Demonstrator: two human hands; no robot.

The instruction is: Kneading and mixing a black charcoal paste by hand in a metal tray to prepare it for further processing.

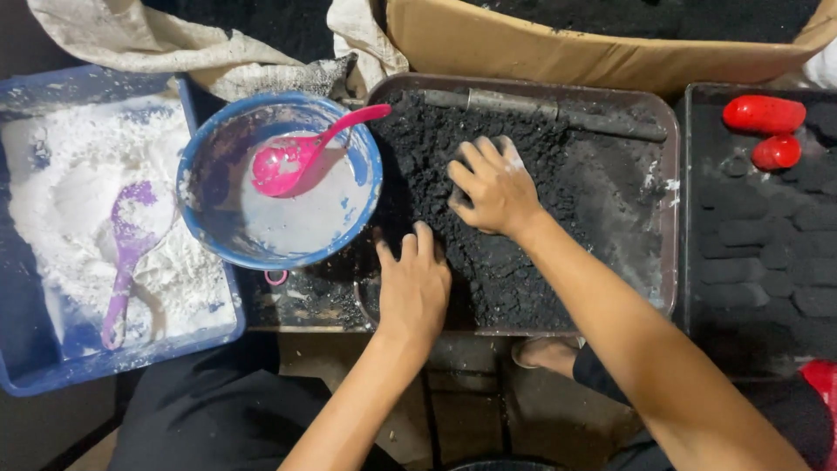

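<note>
A brown metal tray (670,227) holds a heap of black crumbly powder (558,201). My right hand (493,187) presses palm-down into the heap near its middle, fingers spread and dusted. At the tray's near left corner my left hand (413,283) rests flat on the black powder, fingers apart. A dark metal pipe (540,112) lies along the far side of the tray. Neither hand holds anything that I can see.
A blue bowl (196,214) with grey liquid and a pink ladle (301,157) stands left of the tray. Further left, a blue tub (35,366) holds white powder and a purple scoop (126,253). A black tray (689,218) at right bears dark moulded lumps and two red pieces (763,113). A cardboard box (558,52) stands behind.
</note>
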